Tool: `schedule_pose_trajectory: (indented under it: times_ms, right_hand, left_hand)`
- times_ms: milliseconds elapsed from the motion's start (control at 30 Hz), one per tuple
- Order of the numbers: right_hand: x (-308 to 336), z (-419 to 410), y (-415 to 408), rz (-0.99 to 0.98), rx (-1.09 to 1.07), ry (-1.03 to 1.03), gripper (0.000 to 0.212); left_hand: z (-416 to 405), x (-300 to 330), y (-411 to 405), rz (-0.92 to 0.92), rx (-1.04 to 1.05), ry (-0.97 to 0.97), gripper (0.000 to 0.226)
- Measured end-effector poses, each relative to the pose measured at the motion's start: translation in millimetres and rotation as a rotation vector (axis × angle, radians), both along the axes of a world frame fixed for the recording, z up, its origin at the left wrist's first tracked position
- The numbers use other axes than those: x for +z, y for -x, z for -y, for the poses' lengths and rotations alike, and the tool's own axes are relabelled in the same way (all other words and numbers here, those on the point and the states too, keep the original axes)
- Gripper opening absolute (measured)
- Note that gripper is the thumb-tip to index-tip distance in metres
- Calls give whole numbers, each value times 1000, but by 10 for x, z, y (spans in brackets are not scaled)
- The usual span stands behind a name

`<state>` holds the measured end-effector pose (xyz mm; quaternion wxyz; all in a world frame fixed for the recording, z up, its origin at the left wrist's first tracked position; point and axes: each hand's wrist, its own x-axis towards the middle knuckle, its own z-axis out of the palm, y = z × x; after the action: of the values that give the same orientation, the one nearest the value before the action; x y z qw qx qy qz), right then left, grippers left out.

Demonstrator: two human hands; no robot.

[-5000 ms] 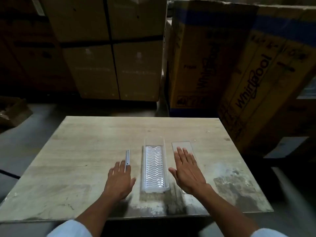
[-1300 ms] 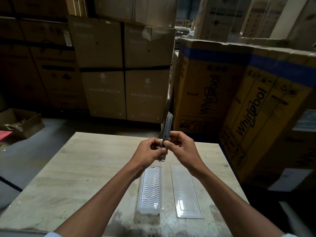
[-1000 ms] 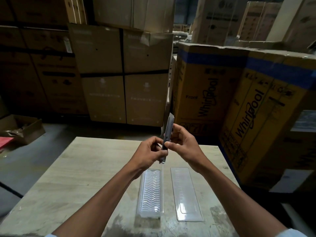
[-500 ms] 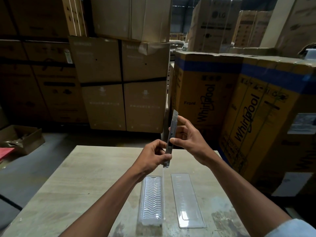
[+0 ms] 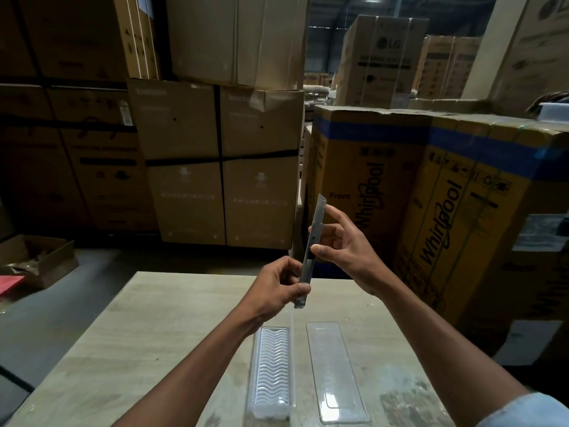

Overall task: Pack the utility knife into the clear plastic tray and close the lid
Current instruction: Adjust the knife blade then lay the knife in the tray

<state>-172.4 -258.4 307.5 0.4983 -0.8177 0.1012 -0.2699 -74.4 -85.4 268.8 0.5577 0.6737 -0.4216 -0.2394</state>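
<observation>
I hold a slim grey utility knife (image 5: 311, 245) upright above the table, its blade pushed out at the top. My left hand (image 5: 278, 288) grips the lower end of the handle. My right hand (image 5: 345, 245) pinches the middle of the knife with thumb and fingers, the index finger touching the blade side. Below the hands, the clear plastic tray (image 5: 272, 369) with a white wavy insert lies on the table. Its flat clear lid (image 5: 334, 371) lies separately just to the right of it.
The pale wooden table (image 5: 160, 340) carries only the tray and lid. Tall cardboard appliance boxes (image 5: 431, 217) stand close behind and to the right. Stacked brown cartons (image 5: 221, 161) fill the back. An open carton (image 5: 37, 257) sits on the floor at the left.
Both hands lifted the knife off the table and raised it in front of me. Over the last second the blade slid further out and my right hand moved up the knife.
</observation>
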Motion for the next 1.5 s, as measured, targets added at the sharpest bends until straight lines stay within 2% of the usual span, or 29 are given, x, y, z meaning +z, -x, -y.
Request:
schedule_pose_trajectory:
  times_ms: [700,1300,1500]
  right_hand:
    - [356,58,89,59,-13,62,86]
    - [305,109,85,37,-24,63,88]
    - [216,130,92,-2,-17,51,89]
  left_hand:
    - [21,116,58,45,13,16,19]
    - [73,100,88,23,23,24,21]
    - [82,98,111,-41,-18,55,23]
